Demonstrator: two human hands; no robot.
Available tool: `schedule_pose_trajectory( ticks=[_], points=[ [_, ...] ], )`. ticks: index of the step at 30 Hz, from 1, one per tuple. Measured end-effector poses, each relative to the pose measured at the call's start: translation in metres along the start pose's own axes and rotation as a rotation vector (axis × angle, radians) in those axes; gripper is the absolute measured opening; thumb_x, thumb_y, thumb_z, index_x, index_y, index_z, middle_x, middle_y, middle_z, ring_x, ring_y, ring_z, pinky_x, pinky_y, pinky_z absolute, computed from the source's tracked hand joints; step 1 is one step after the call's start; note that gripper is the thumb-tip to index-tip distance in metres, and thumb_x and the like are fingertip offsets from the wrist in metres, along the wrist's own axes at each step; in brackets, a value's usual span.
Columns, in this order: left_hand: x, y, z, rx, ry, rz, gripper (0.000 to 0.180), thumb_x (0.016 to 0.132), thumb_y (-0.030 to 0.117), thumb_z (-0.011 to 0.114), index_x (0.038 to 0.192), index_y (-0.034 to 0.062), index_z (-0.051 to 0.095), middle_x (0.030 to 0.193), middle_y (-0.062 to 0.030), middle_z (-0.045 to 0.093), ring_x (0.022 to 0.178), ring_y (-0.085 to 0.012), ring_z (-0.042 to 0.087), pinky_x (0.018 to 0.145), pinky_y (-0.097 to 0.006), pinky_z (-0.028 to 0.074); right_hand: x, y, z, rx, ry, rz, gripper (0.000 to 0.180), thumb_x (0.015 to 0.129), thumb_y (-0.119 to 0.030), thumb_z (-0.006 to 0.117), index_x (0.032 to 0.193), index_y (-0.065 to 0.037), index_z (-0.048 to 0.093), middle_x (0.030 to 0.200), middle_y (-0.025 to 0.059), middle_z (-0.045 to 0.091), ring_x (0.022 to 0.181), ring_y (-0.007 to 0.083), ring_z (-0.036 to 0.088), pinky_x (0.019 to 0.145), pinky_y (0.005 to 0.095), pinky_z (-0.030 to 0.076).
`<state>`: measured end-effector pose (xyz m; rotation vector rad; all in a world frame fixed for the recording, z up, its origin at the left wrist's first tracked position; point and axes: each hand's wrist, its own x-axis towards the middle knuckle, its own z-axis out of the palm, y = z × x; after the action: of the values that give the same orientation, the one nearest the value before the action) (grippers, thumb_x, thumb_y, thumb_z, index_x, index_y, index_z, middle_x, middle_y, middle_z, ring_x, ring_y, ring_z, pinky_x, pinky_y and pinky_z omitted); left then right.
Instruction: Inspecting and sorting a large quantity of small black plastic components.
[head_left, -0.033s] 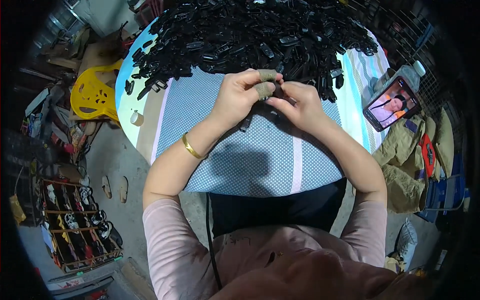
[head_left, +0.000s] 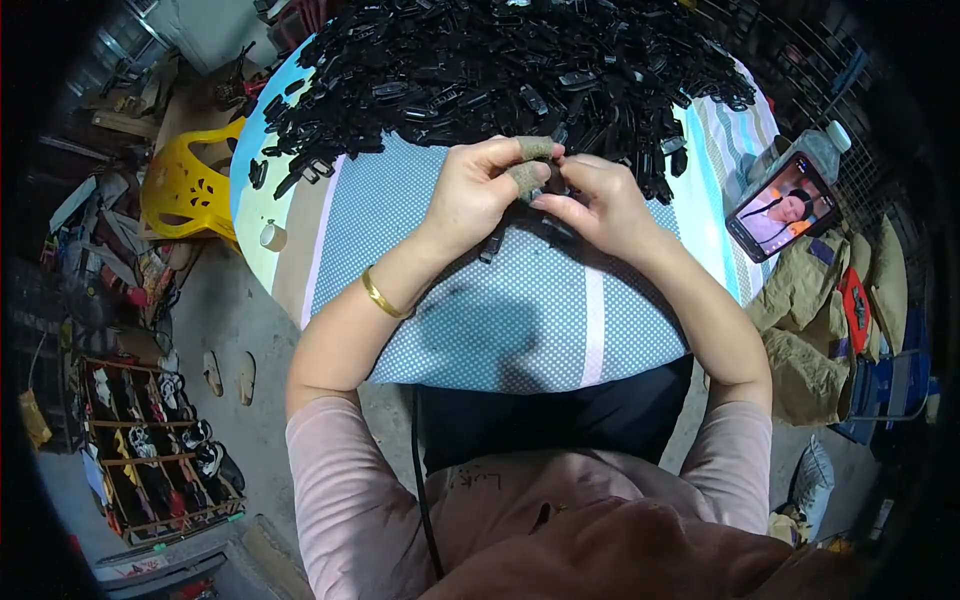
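My left hand [head_left: 478,192], with cloth tape round its thumb and a finger and a gold bangle on the wrist, is closed in a pinch at the table's middle. Facing it, my right hand [head_left: 600,198] pinches too, its fingertips almost meeting the left ones. Between them is a small dark piece, mostly hidden by the fingers; its kind does not show. Below the left hand a small black piece [head_left: 490,246] shows against the dotted cloth. Just beyond both hands spreads a large heap of small black pieces [head_left: 450,90], some with shiny, buckle-like parts.
A cloth covers the rounded table [head_left: 460,340]. At its right edge a lit phone [head_left: 782,208] leans by a clear plastic jug [head_left: 822,150]. A small cup [head_left: 273,236] stands at the left edge, near a yellow chair [head_left: 185,190]. A shoe rack [head_left: 150,450] sits lower left.
My right fingertips have shifted slightly, closer to the left ones. The shadow on the cloth has changed shape. The heap and phone stay where they were.
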<state>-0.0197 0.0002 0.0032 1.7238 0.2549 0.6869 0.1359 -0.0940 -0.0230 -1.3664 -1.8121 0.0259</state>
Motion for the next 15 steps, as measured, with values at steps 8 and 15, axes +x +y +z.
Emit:
schedule_pose_trajectory(
  ticks=[8,15],
  points=[
    [-0.029,0.014,0.028,0.573,-0.501,0.377,0.032,0.067,0.016,0.067,0.094,0.0007,0.059,0.084,-0.0147,0.062,0.078,-0.0248,0.059,0.073,-0.036,0.046,-0.002,0.012,0.010,-0.399,-0.298,-0.207,0.038,0.062,-0.012,0.061,0.100,-0.004,0.062,0.106,0.0063,0.058,0.092,0.0221,0.050,0.081,0.0328,0.039],
    [-0.009,-0.005,-0.010,1.064,-0.210,0.162,0.025,0.067,0.014,0.068,0.085,-0.0020,0.060,0.084,-0.0134,0.056,0.082,-0.0283,0.053,0.073,-0.036,0.044,0.002,0.016,-0.004,-0.332,-0.183,-0.161,0.024,0.065,-0.009,0.065,0.086,-0.002,0.057,0.086,0.0084,0.057,0.083,0.0235,0.054,0.072,0.0323,0.044]
  ],
)
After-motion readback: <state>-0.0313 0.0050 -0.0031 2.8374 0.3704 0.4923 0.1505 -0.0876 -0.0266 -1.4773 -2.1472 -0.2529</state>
